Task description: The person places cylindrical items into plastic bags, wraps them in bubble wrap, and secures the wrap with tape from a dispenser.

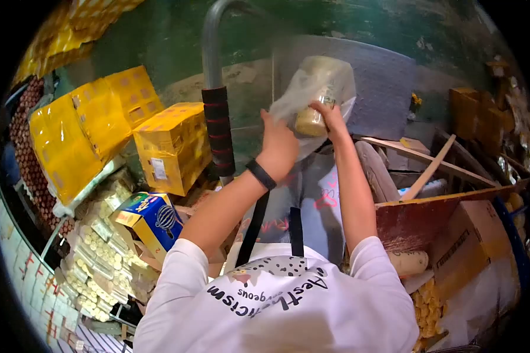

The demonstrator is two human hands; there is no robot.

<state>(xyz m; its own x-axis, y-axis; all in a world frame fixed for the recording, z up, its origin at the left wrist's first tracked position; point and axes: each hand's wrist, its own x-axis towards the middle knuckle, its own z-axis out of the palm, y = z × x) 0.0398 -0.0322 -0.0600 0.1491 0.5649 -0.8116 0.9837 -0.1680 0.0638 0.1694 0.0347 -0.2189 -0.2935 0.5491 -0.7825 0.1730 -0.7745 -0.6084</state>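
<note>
In front of me a pale yellow cylinder with dark markings on its side is held tilted. A clear plastic bag surrounds its upper part and hangs toward my left hand. My right hand grips the cylinder's lower right side, thumb across it. Gathered plastic is closed in the fingers of my left hand, which has a black band at its wrist. Below both hands are my legs and the black straps of an apron.
A bent metal handle with a black grip rises left of my hands. Yellow taped boxes, a blue-yellow box and bagged pale rolls crowd the left. Wooden boards and a cardboard box stand right. A grey sheet lies ahead.
</note>
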